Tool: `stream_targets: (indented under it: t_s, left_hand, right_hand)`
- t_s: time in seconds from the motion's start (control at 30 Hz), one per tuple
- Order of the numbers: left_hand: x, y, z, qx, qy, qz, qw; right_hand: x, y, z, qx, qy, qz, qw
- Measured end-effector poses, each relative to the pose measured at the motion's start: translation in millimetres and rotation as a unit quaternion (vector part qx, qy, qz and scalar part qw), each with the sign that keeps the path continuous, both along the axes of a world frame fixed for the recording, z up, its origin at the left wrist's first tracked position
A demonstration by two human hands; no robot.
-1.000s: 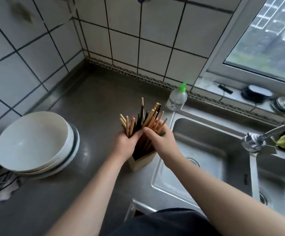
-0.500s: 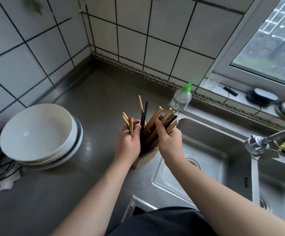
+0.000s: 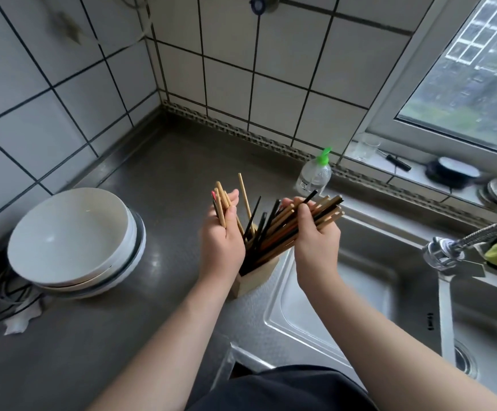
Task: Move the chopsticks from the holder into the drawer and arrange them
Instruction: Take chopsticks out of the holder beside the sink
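- Fingers (image 3: 233, 197) of your left hand (image 3: 220, 244) clench a small bunch of chopsticks (image 3: 222, 203); your right hand (image 3: 315, 241) grasps the larger fan.
- That fan's lower ends sit in the holder (image 3: 253, 277) on the counter (image 3: 152, 179), just beside the sink (image 3: 274, 315).
- Lift straight up so the holder doesn't tip, then square both bunches.

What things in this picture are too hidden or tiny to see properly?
Head view:
- chopsticks: lower ends hidden inside the holder and behind the left hand and right hand, so no count.
- drawer: only a corner shows; dark clothing and the bottom edge cover the rest.
- bottle: label print too small to read.
- bowls: the top one hides how many are stacked.
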State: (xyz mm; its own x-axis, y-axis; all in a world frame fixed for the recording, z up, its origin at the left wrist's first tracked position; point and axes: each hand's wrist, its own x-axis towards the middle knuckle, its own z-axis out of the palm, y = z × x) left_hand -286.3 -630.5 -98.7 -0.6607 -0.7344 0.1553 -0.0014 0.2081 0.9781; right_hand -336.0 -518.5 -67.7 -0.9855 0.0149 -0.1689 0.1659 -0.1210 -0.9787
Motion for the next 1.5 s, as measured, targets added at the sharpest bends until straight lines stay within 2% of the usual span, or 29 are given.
stream_targets:
  t_s: [0.13, 0.37, 0.47, 0.63, 0.8, 1.1, 1.5]
  left_hand:
    - [-1.7, -2.1, 13.7, 0.007, 0.023, -0.014, 1.0]
    - [-6.5, -4.6, 34.3, 0.011, 0.035, -0.027, 0.999]
    - [-9.1, -8.5, 40.0, 0.008, 0.035, -0.031, 0.999]
    - [-9.2, -8.0, 52.9, -0.027, 0.028, -0.042, 0.998]
    - [-10.4, -9.0, 81.2, -0.065, 0.067, -0.056, 0.994]
    - [-27.1, -8.3, 143.2, -0.085, 0.15, -0.139, 0.975]
    - [-58.5, 75.5, 171.5, -0.019, 0.224, -0.271, 0.936]
  right_hand:
    - [-2.5, 5.9, 18.9, -0.037, 0.018, -0.005, 0.999]
    - [-10.2, 17.1, 53.3, -0.031, 0.065, -0.008, 0.997]
    - [-17.3, 22.0, 62.6, -0.061, 0.073, -0.016, 0.995]
    - [-26.6, 33.1, 79.1, -0.087, 0.105, -0.02, 0.99]
    - [-34.3, 50.4, 99.1, -0.1, 0.143, -0.029, 0.984]
    - [-34.5, 78.6, 132.6, -0.092, 0.217, -0.068, 0.97]
    - [-10.0, 148.7, 168.8, -0.08, 0.281, -0.189, 0.938]
